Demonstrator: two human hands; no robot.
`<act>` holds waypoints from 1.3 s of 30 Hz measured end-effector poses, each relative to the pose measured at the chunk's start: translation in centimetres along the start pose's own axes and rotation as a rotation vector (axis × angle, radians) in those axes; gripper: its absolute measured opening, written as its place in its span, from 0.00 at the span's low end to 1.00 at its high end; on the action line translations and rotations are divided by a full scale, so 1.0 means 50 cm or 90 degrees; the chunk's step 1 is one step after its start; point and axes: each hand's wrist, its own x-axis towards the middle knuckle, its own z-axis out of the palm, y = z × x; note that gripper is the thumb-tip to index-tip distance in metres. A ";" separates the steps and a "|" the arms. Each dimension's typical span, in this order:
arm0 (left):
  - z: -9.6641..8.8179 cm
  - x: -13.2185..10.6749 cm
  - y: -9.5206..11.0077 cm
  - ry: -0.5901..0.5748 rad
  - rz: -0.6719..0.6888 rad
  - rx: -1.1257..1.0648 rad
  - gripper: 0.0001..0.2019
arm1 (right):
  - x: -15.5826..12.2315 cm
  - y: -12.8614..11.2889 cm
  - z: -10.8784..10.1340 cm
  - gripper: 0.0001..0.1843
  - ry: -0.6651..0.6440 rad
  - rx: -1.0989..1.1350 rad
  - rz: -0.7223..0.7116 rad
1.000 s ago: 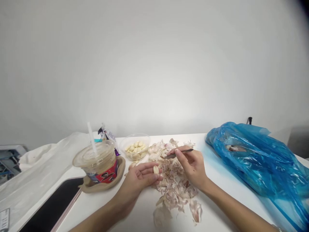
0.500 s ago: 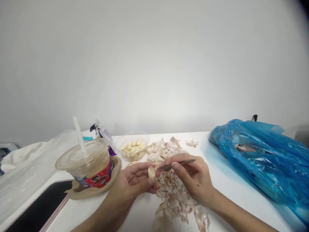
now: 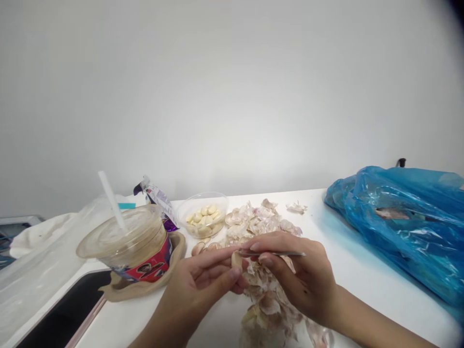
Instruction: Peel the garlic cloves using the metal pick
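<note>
My left hand (image 3: 205, 285) pinches a pale garlic clove (image 3: 236, 259) between thumb and fingers. My right hand (image 3: 295, 278) grips a thin metal tool (image 3: 286, 253), held level with its tip at the clove. Both hands hover over a heap of papery garlic skins (image 3: 263, 227) on the white table (image 3: 362, 275). Behind the heap stands a clear bowl (image 3: 203, 219) with several peeled cloves in it. A few unpeeled cloves (image 3: 203, 247) lie in front of the bowl.
A plastic cup of milky drink (image 3: 130, 244) with a white straw sits on a tan coaster at the left. A dark tablet (image 3: 68, 309) lies at the lower left. A blue plastic bag (image 3: 406, 222) fills the right side. White cloth (image 3: 39, 237) lies at far left.
Both hands have come closer together and nearer to me. The tool's tip now meets the clove, and my left fingers have closed round it.
</note>
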 end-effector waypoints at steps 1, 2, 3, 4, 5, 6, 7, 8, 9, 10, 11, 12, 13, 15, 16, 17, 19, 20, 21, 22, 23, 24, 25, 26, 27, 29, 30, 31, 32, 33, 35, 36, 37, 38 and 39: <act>0.000 0.000 -0.001 0.003 -0.002 0.007 0.10 | 0.001 -0.001 0.000 0.09 -0.004 -0.003 -0.003; -0.001 0.000 -0.001 0.004 -0.003 0.013 0.10 | 0.002 -0.001 0.000 0.09 -0.008 -0.005 -0.009; -0.001 0.000 -0.001 0.003 -0.001 0.018 0.10 | 0.003 -0.002 0.000 0.08 -0.013 -0.008 -0.014; -0.001 0.001 0.000 0.000 0.001 0.023 0.09 | 0.003 -0.003 0.000 0.08 -0.017 -0.012 -0.018; 0.000 0.001 0.000 -0.002 0.004 0.031 0.09 | 0.004 -0.003 0.000 0.08 -0.017 -0.017 -0.019; 0.000 0.002 0.001 -0.003 0.006 0.039 0.09 | 0.004 -0.003 0.000 0.08 -0.017 -0.024 -0.018; 0.001 0.003 0.002 -0.006 0.010 0.047 0.09 | 0.004 -0.003 0.000 0.08 -0.017 -0.029 -0.015; 0.001 0.004 0.003 -0.009 0.012 0.054 0.10 | 0.004 -0.003 0.000 0.08 -0.017 -0.033 -0.012; 0.002 0.004 0.003 -0.013 0.014 0.061 0.11 | 0.004 -0.002 0.000 0.08 -0.019 -0.035 -0.010; 0.003 0.004 0.004 -0.017 0.016 0.067 0.12 | 0.004 -0.001 0.000 0.08 -0.022 -0.036 -0.010; 0.003 0.004 0.004 -0.021 0.018 0.073 0.12 | 0.004 0.001 0.000 0.08 -0.026 -0.034 -0.013; 0.004 0.003 0.004 -0.023 0.019 0.079 0.13 | 0.004 0.002 0.000 0.09 -0.031 -0.032 -0.017; 0.004 0.002 0.004 -0.023 0.021 0.085 0.13 | 0.004 0.002 0.000 0.09 -0.038 -0.031 -0.021; 0.005 0.001 0.005 -0.019 0.028 0.095 0.13 | 0.004 0.004 -0.001 0.09 -0.050 -0.033 -0.021; 0.005 0.001 0.005 -0.019 0.032 0.100 0.13 | 0.004 0.004 -0.001 0.09 -0.054 -0.034 -0.019; 0.005 0.001 0.004 -0.020 0.035 0.106 0.14 | 0.003 0.004 -0.001 0.09 -0.057 -0.036 -0.017; 0.004 0.002 0.003 -0.019 0.044 0.128 0.14 | 0.003 0.005 -0.001 0.09 -0.064 -0.040 -0.012; 0.003 0.003 0.002 -0.016 0.051 0.146 0.15 | 0.003 0.006 -0.001 0.10 -0.068 -0.042 -0.011; 0.002 0.004 0.001 -0.009 0.061 0.170 0.15 | 0.003 0.007 -0.001 0.09 -0.071 -0.045 -0.010; 0.001 0.005 0.000 -0.002 0.075 0.197 0.16 | 0.004 0.008 -0.001 0.09 -0.072 -0.047 -0.010; 0.000 0.006 -0.002 0.005 0.090 0.222 0.16 | 0.004 0.009 -0.001 0.09 -0.073 -0.048 -0.011; 0.000 0.006 -0.003 0.010 0.103 0.242 0.16 | 0.004 0.010 0.000 0.09 -0.072 -0.046 -0.013; -0.001 0.007 -0.005 0.013 0.113 0.252 0.16 | 0.004 0.011 0.000 0.09 -0.072 -0.042 -0.015; -0.001 0.008 -0.006 0.014 0.118 0.255 0.16 | 0.003 0.011 0.001 0.10 -0.073 -0.036 -0.016; -0.001 0.008 -0.007 0.014 0.119 0.249 0.16 | 0.002 0.011 0.001 0.10 -0.074 -0.029 -0.014; -0.001 0.008 -0.008 0.010 0.105 0.218 0.15 | 0.000 0.010 0.001 0.11 -0.078 -0.020 -0.009; 0.000 0.007 -0.008 0.006 0.091 0.195 0.14 | -0.002 0.010 0.001 0.11 -0.077 -0.020 -0.008; 0.002 0.007 -0.008 0.000 0.072 0.168 0.14 | -0.003 0.009 0.001 0.11 -0.076 -0.024 -0.007; 0.003 0.006 -0.008 -0.003 0.049 0.139 0.13 | -0.004 0.009 0.001 0.10 -0.073 -0.030 -0.009; 0.004 0.005 -0.007 -0.002 0.028 0.110 0.13 | -0.004 0.009 0.001 0.10 -0.070 -0.035 -0.013; 0.007 0.004 -0.007 0.006 -0.001 0.065 0.14 | -0.004 0.010 0.001 0.10 -0.068 -0.038 -0.017; 0.008 0.004 -0.006 0.012 -0.006 0.048 0.14 | -0.004 0.010 0.002 0.10 -0.070 -0.035 -0.018; 0.009 0.004 -0.006 0.015 -0.008 0.037 0.15 | -0.004 0.011 0.002 0.10 -0.072 -0.029 -0.021; 0.010 0.004 -0.005 0.013 -0.007 0.030 0.15 | -0.003 0.011 0.003 0.10 -0.073 -0.024 -0.024; 0.011 0.005 -0.004 0.008 -0.006 0.027 0.15 | -0.003 0.011 0.004 0.10 -0.073 -0.022 -0.027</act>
